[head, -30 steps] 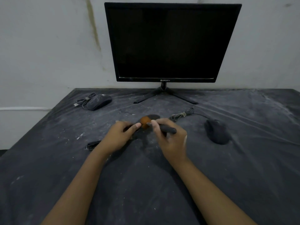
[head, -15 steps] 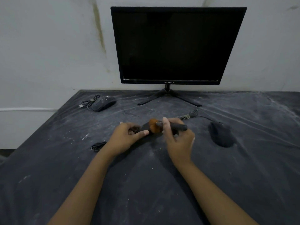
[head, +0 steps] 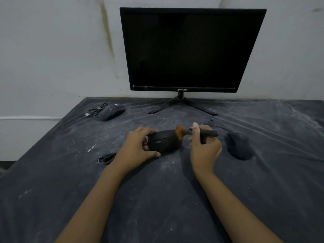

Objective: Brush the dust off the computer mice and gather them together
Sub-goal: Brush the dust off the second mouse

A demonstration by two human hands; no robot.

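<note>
On the dusty black tabletop (head: 70,172), a dust-speckled wired mouse (head: 112,113) lies at ten o'clock from centre. The left hand (head: 138,148) grasps a black mouse (head: 163,142) at centre. The right hand (head: 205,146) grips an orange-bristled brush (head: 201,132), whose tip touches that mouse's right end. Another mouse (head: 238,146) sits at three o'clock.

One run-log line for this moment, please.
step: brushing middle mouse | left hand: holds it | right hand: holds brush, bristles on mouse | waiting: back-left mouse, right mouse, not gathered
</note>
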